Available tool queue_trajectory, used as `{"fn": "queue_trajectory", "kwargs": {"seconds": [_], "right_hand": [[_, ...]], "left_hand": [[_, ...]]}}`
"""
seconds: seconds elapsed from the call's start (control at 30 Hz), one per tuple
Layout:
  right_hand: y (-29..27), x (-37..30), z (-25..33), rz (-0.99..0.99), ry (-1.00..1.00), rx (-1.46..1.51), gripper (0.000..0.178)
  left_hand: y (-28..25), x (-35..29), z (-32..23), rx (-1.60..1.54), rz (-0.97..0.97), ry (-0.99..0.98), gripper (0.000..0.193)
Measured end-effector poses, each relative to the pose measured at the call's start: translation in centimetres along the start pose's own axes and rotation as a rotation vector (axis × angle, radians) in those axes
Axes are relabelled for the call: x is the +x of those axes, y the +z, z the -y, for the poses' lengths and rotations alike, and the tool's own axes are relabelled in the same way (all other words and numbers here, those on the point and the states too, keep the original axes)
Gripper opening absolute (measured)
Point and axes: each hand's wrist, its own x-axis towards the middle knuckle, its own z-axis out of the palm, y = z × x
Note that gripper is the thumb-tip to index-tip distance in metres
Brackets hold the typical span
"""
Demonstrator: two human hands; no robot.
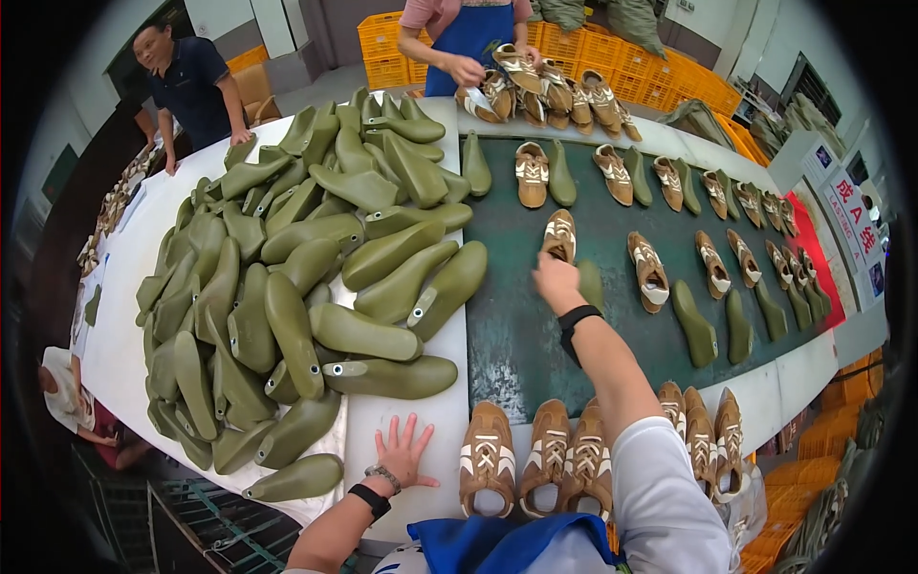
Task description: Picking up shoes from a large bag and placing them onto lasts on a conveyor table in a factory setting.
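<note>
My left hand (404,454) lies on the white tabletop with its fingers spread and holds nothing. My right arm reaches out over the green mat, and my right hand (557,282) grips a brown and white sneaker (560,232) at its heel end; the fingertips are partly hidden at the shoe's opening. Just beside that wrist sits a green shoe last (591,284), partly covered by the hand. Close in front of me stands a row of brown sneakers with white laces (488,459). A big heap of green shoe lasts (287,249) lies left of the mat.
Sneakers and lasts stand in rows along the green mat (507,364), toward a sign board (851,210) at the right. Across the table, a person in a blue apron (473,38) handles piled sneakers. Another person (196,91) leans on the far left edge. Orange crates (622,62) stand behind.
</note>
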Motion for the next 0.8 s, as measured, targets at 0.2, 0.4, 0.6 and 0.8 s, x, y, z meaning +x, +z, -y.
{"fn": "queue_trajectory", "kwargs": {"seconds": [0.2,0.4,0.6,0.8], "right_hand": [[-3.6,-5.4,16.4,0.614,-0.392,0.539,0.056],[-1.1,-6.6,15.9,0.215,-0.244,0.44,0.025],[2.1,-8.3,4.6,0.286,-0.373,0.244,0.013],[1.4,-13.4,4.1,0.392,-0.316,0.321,0.015]], "left_hand": [[-0.2,-0.1,-0.2,0.003,0.026,-0.009,0.12],[-0.1,0.0,-0.2,-0.008,-0.02,0.007,0.12],[-0.5,0.3,-0.3,-0.001,0.044,-0.003,0.122],[0.3,-0.4,0.0,-0.012,0.066,-0.023,0.123]]}}
